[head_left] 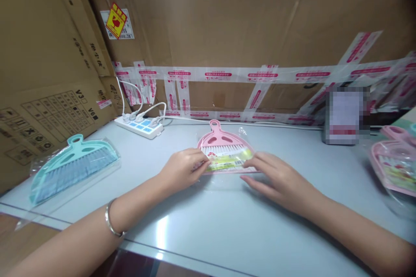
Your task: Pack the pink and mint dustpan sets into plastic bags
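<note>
A pink dustpan [220,133] with a white-bristled brush lies flat in a clear plastic bag, its looped handle pointing away from me. A yellow-green printed label [225,161] covers part of the bristles. At the lower left of this set, my left hand [186,166] is closed, thumb and fingers pinching the edge of the plastic bag [217,180]. My right hand [276,178] is open at the lower right, its thumb apart from the fingers and the fingertips touching the bag near the label's end.
At the left lies a bagged turquoise dustpan with brush [76,164]. More pink dustpans [394,160] sit at the right edge. Behind are a white power strip [139,125] with plugs, a blurred upright device [344,117] and large cardboard boxes [214,17].
</note>
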`<state>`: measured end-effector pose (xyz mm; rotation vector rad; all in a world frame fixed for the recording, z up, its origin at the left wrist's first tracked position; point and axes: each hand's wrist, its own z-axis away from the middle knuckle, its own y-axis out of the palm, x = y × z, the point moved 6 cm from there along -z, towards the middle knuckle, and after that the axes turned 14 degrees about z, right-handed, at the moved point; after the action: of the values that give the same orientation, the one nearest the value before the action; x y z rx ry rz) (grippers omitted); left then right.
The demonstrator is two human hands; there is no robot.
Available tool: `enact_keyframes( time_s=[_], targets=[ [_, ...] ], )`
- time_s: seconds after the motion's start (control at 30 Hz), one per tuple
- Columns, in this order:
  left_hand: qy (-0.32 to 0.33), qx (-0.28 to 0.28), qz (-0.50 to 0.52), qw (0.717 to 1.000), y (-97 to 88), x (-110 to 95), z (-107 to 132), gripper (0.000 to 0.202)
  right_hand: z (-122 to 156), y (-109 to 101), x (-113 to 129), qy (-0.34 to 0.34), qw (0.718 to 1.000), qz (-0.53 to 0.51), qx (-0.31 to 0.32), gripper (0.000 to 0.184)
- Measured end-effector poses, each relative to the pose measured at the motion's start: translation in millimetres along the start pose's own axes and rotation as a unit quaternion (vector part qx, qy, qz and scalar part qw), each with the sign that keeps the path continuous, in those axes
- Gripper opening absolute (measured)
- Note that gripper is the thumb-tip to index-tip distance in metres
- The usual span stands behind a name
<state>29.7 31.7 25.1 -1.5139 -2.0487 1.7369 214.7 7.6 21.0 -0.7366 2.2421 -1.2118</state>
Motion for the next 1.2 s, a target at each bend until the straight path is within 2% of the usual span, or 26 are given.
enact_keyframes(
  time_s=[0.17,0.3,0.37,0.43,0.5,0.53,0.6,0.7,0.8,0.87,0.93,1.03,1.1,1.2],
  targets=[
    [0.022,0.053,0.022,0.998,-1.7,-0.1,2.0,0.024,6.2,-3.1,-38.4,0.018,0.998,-0.028,0.052,0.03],
    [0.024,0.122,0.035,0.992,-1.3,-2.0,4.3,0.021,11.9,12.0,-45.2,0.016,0.991,-0.036,0.127,0.034],
    [0.031,0.16,0.045,0.986,-4.5,-4.1,7.7,0.022,15.3,14.7,-50.9,0.028,0.99,-0.04,0.135,0.034],
    [0.024,0.193,0.052,0.979,-9.9,-4.4,12.3,0.048,20.4,13.3,-60.7,0.042,0.991,-0.034,0.124,0.036],
    [-0.007,0.228,0.052,0.972,-13.5,-1.2,17.3,0.077,27.4,12.6,-69.5,0.037,0.991,-0.021,0.124,0.046],
    [-0.024,0.243,0.049,0.968,-14.2,1.0,19.6,0.083,30.7,13.2,-71.8,0.026,0.991,-0.013,0.13,0.053],
    [-0.037,0.26,0.038,0.964,-13.8,3.9,21.8,0.08,34.6,14.4,-71.4,0.0,0.99,-0.002,0.14,0.061],
    [0.015,0.22,0.009,0.975,-13.0,2.3,17.6,0.063,30.1,14.2,-58.6,-0.046,0.991,-0.006,0.129,0.055],
    [0.085,0.172,-0.013,0.981,-9.5,-1.9,12.8,0.044,19.3,10.6,-41.5,-0.089,0.993,-0.019,0.072,0.032],
    [0.106,0.16,-0.023,0.981,-5.5,-3.0,11.1,0.027,14.0,9.7,-34.6,-0.097,0.994,-0.047,0.031,0.021],
    [0.104,0.145,-0.014,0.984,-3.4,-2.1,9.3,0.017,10.9,12.5,-33.7,-0.066,0.993,-0.098,0.018,0.018],
    [0.056,0.102,0.059,0.991,-4.9,4.0,5.3,0.011,8.9,20.1,-38.9,0.03,0.985,-0.166,0.017,0.019],
    [0.009,0.067,0.115,0.991,-5.2,10.6,2.7,0.017,8.3,25.0,-40.7,0.08,0.979,-0.187,0.014,0.019],
    [-0.05,0.013,0.143,0.988,-1.7,18.9,0.7,0.023,7.9,31.9,-43.7,0.146,0.972,-0.186,-0.002,0.013]
  ],
)
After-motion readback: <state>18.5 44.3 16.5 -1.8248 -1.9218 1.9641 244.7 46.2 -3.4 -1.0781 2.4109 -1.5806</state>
